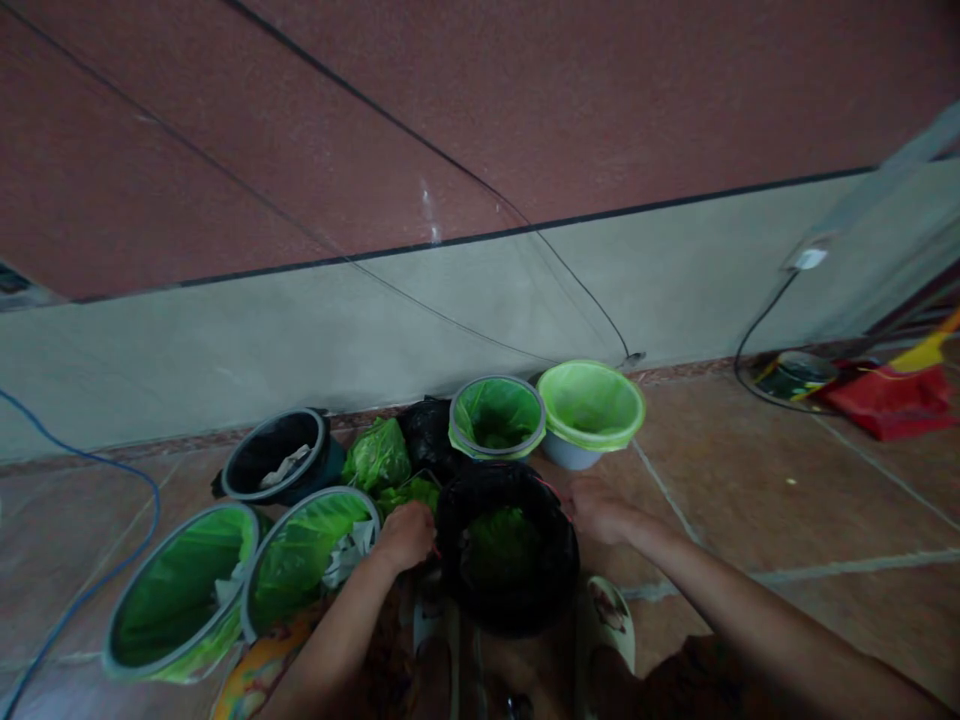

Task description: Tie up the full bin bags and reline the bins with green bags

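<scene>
A bin lined with a black bag (508,610) stands between my feet, with something green inside it. My left hand (409,535) is closed at its left rim, where a bit of red shows by the fingers. At the upper right of the rim my right hand (596,508) is closed on the edge, and a thin red strip runs along there. Behind this bin are a green-lined bin (498,448) and a bin with a light green liner (591,440). Tied green bag (379,456) and black bag (430,435) lie beyond my left hand.
Three more bins, a black-lined one (319,460) and two green-lined ones (120,620) (259,570), stand at the left. A blue cable (154,500) crosses the floor there. A red dustpan (900,405) lies at the right, near a wall socket (810,259).
</scene>
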Demonstrator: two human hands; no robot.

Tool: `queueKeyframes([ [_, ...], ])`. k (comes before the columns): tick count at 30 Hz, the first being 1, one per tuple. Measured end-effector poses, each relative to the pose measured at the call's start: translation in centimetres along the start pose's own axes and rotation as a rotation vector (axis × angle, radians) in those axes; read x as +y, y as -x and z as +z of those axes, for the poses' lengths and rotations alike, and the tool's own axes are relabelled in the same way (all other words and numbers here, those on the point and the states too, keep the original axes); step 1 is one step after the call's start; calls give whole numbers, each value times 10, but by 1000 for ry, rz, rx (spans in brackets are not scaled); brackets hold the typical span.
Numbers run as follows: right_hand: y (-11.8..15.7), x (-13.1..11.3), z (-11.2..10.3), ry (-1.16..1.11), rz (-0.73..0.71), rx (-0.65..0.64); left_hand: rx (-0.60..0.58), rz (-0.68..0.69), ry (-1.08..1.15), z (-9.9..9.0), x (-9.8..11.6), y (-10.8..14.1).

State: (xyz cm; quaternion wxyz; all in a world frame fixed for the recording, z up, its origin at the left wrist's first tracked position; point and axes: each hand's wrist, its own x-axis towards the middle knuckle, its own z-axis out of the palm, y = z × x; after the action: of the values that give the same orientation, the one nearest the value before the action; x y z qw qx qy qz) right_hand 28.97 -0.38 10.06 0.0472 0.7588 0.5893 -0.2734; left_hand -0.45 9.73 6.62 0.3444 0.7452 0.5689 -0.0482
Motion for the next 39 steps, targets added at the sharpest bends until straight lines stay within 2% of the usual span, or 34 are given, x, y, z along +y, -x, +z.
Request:
queueKeyframes([
  [2, 3, -5, -4, 13, 8, 46, -22, 12, 121, -8, 11, 2],
  [5, 5, -11, -6, -2, -60, 127, -40, 169, 373, -21, 32, 8],
  [8, 6, -17, -7, -75, -202, 253, -71, 354, 620, -31, 53, 16],
  [11, 6, -27, -10, -239, -404, 390, -82, 470, 773, -35, 70, 24],
  [13, 5, -36, -11, -445, -467, 356, -61, 518, 860, -35, 78, 25],
  [16, 3, -49, -9, -839, -400, 127, -23, 556, 986, -30, 86, 19],
  [17, 1, -53, -7, -938, -368, 69, -24, 550, 989, -28, 88, 16],
  [19, -3, -58, -3, -1034, -334, 36, -22, 521, 897, -21, 92, 8],
  [23, -12, -65, 10, -989, -343, 13, 81, 499, 678, -9, 98, -1],
  [28, -15, -73, 22, -882, -408, -64, -95, 576, 716, -6, 104, 3],
  [29, -15, -74, 23, -882, -405, -81, -63, 546, 699, -6, 103, 1],
  [32, -17, -73, 21, -910, -319, -102, 197, 399, 585, -3, 96, -6],
  [33, -18, -71, 19, -925, -288, -102, 240, 385, 537, -1, 94, -8],
  [34, -19, -69, 17, -939, -265, -99, 230, 403, 489, 2, 91, -10],
  [35, -20, -66, 15, -955, -248, -92, 168, 450, 444, 6, 89, -10],
  [38, -21, -61, 11, -1004, -231, -82, -111, 617, 343, 19, 85, -7],
  [39, -22, -59, 10, -1020, -222, -77, -166, 637, 320, 24, 85, -6],
])
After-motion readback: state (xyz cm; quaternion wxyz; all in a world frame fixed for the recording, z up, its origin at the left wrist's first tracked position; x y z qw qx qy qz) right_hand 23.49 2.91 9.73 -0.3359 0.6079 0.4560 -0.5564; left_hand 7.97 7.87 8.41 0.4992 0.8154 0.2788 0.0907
